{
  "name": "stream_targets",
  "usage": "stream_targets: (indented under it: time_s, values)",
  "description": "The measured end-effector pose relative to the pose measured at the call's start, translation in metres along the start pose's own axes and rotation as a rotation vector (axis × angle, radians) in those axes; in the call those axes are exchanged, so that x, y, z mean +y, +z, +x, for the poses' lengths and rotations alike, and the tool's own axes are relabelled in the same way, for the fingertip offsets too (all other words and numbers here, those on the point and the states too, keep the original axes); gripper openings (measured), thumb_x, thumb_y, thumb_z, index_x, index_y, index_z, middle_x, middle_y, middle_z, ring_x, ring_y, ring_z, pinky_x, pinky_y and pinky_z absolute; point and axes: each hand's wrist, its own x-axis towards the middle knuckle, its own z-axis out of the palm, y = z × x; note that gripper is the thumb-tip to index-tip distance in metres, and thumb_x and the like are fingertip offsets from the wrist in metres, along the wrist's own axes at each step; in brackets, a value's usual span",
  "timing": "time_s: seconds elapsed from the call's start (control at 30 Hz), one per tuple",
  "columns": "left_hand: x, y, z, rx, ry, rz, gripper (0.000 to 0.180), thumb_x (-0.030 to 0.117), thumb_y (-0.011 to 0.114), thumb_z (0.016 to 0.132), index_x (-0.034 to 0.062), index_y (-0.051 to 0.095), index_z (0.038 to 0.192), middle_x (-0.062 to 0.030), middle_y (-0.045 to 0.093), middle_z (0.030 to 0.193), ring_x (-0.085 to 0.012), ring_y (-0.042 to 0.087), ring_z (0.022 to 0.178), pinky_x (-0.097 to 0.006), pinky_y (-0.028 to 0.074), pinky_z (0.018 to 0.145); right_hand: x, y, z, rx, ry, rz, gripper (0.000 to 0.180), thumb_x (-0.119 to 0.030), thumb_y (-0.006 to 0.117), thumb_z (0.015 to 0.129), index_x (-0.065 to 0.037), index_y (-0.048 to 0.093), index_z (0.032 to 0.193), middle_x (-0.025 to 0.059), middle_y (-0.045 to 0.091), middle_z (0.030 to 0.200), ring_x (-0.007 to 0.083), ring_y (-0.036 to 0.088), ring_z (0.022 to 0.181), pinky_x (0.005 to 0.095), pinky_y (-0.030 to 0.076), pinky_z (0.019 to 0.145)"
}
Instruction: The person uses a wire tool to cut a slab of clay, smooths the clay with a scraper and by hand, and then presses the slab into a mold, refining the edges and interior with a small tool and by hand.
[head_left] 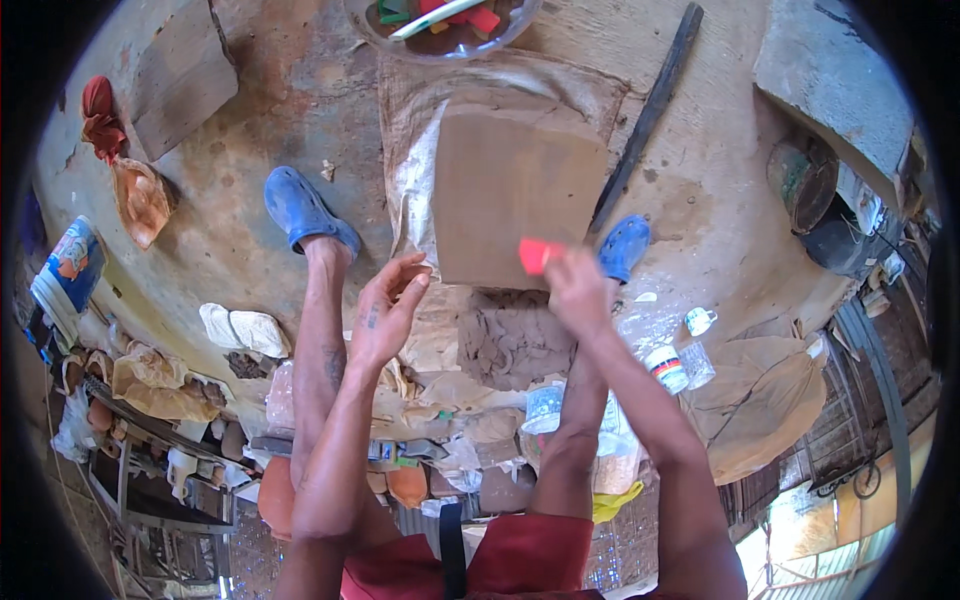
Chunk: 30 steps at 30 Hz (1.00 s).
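A smooth brown clay block [510, 195] with a flat top lies between my feet, on a pale woven sack [410, 150]. My right hand [580, 295], slightly blurred, is closed on a small red scraper [538, 256] at the near right part of the block's top. Just off the block's near left corner is my left hand [388, 308], fingers loosely bent and thumb apart, with nothing visible in it. Rough, lumpy wet clay [515, 340] lies right in front of the block's near edge.
Beyond the block stands a clear basin [450, 45] of coloured plastic pieces. A dark bar [650, 110] lies to the right. My blue clogs [305, 210] flank the sack. White tubs [665, 368] sit near right, a folded white cloth [245, 328] near left, a grey slab [835, 90] far right.
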Motion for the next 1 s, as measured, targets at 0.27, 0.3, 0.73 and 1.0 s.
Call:
stream_targets:
  time_s: [0.27, 0.3, 0.73, 1.0]
  values:
    - [-0.007, 0.020, 0.004, -0.043, -0.019, -0.005, 0.043, 0.023, 0.064, 0.106, 0.0049, 0.059, 0.144, -0.0090, 0.072, 0.125, -0.0155, 0.066, 0.111, -0.031, 0.051, 0.093, 0.086, -0.021, 0.087, 0.102, 0.030, 0.011, 0.034, 0.004, 0.069, 0.073, -0.005, 0.073, 0.106, 0.0078, 0.067, 0.102, 0.0296, 0.063, 0.101, 0.0416, 0.053, 0.084]
    - [-0.011, 0.020, 0.002, -0.046, -0.027, -0.002, 0.043, 0.023, 0.064, 0.106, 0.0049, 0.059, 0.144, -0.0090, 0.072, 0.125, -0.0155, 0.066, 0.111, -0.031, 0.051, 0.093, 0.078, -0.014, 0.068, 0.097, 0.036, 0.015, 0.034, 0.004, 0.069, 0.073, -0.005, 0.073, 0.106, 0.0078, 0.067, 0.102, 0.0296, 0.063, 0.101, 0.0416, 0.053, 0.084]
    - [0.011, 0.009, 0.002, -0.036, -0.043, -0.058, 0.040, 0.017, 0.063, 0.106, 0.0004, 0.058, 0.142, -0.0120, 0.072, 0.125, -0.0157, 0.066, 0.115, -0.031, 0.053, 0.098, -0.005, 0.035, -0.084, -0.065, 0.130, 0.122, 0.041, -0.005, 0.070, 0.075, 0.000, 0.073, 0.116, 0.0104, 0.069, 0.103, 0.0310, 0.065, 0.101, 0.0451, 0.053, 0.084]
    - [0.015, 0.005, 0.002, -0.027, -0.033, -0.184, 0.039, 0.018, 0.063, 0.107, 0.0021, 0.058, 0.142, -0.0103, 0.072, 0.125, -0.0157, 0.068, 0.113, -0.029, 0.053, 0.094, -0.047, 0.089, -0.067, 0.271, 1.089, 0.134, 0.010, -0.003, 0.071, 0.084, -0.003, 0.069, 0.094, 0.0179, 0.064, 0.090, 0.0396, 0.066, 0.086, 0.0500, 0.054, 0.076]
